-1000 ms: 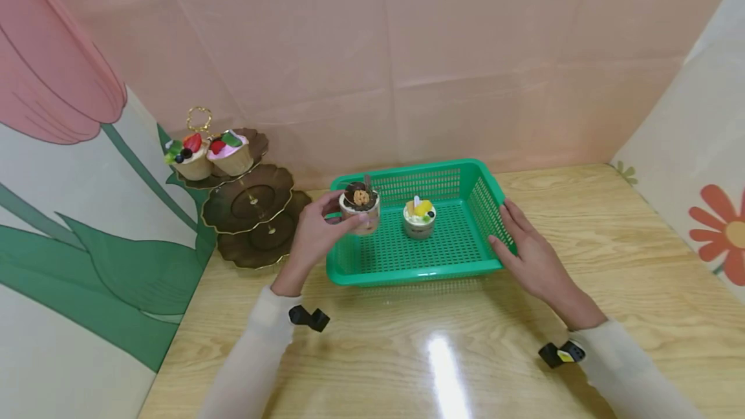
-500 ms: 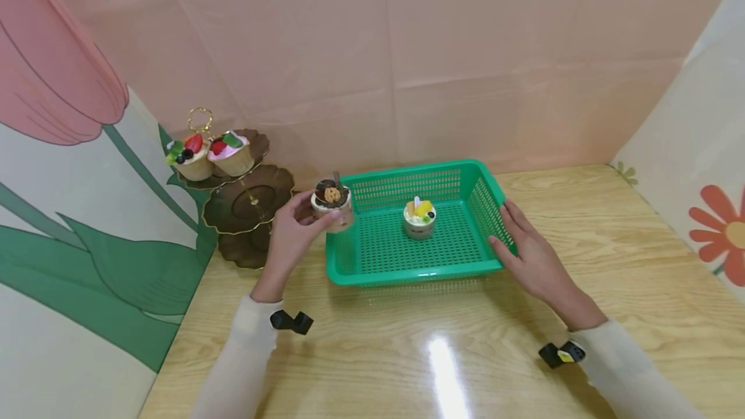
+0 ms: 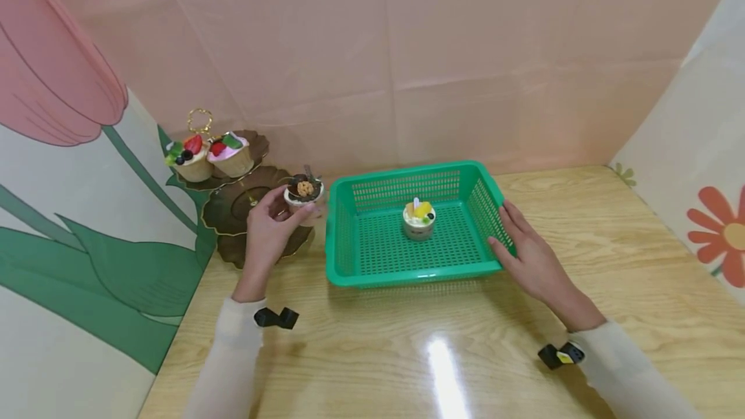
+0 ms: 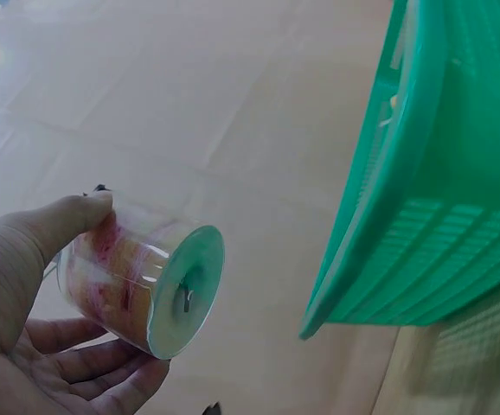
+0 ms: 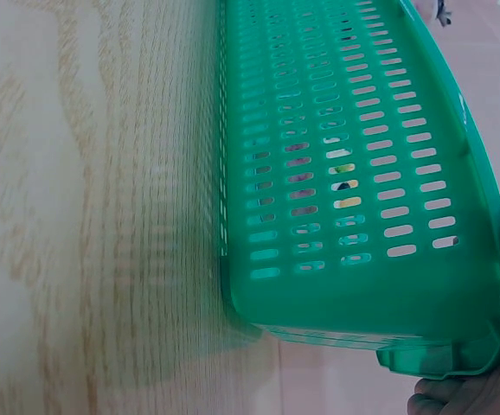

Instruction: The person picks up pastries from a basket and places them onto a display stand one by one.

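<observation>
My left hand [image 3: 266,231] holds a clear dessert cup [image 3: 304,198] topped with chocolate pieces and a walnut-like piece. The cup is in the air between the tiered stand [image 3: 224,209] and the green basket [image 3: 416,275]. Pink and tan layers show through its side in the left wrist view, where thumb and fingers lie on either side of the cup [image 4: 129,281]. At the basket's right end, my right hand [image 3: 534,262] grips the rim, its fingers partly out of sight. Inside the basket a second dessert cup [image 3: 419,224] with cream and yellow fruit stands upright.
Two fruit-topped cupcakes, one white [image 3: 194,160] and one pink [image 3: 233,155], sit on the stand's top tier. Below them are brown scalloped tiers with gold edges. A pink backdrop [image 3: 465,70] rises behind the wooden table [image 3: 372,348].
My left hand has carried the chocolate-topped dessert cup leftward, from over the basket's left end to beside the stand. The right hand and the basket have stayed in place.
</observation>
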A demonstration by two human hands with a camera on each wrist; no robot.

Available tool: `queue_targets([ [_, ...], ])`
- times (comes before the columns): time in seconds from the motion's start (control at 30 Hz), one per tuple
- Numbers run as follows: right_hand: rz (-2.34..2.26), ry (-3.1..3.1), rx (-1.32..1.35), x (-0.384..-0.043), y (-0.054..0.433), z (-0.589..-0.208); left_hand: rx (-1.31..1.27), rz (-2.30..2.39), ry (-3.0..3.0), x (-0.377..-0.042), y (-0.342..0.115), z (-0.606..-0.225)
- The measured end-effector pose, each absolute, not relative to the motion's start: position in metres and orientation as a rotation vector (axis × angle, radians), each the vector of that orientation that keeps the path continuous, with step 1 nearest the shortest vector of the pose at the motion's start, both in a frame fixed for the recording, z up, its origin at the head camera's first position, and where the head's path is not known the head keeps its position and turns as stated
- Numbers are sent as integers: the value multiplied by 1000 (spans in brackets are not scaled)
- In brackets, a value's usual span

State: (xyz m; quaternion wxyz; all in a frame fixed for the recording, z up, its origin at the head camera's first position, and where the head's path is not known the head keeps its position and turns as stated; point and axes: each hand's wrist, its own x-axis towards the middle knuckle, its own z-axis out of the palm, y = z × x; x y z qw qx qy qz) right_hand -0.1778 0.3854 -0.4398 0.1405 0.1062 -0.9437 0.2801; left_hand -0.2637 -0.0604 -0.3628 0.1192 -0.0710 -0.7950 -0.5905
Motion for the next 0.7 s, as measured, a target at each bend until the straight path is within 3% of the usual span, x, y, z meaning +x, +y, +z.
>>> queue_targets([
  [0.7, 807, -2729, 298, -175, 384, -439, -53, -1611, -2338, -277, -97, -377],
])
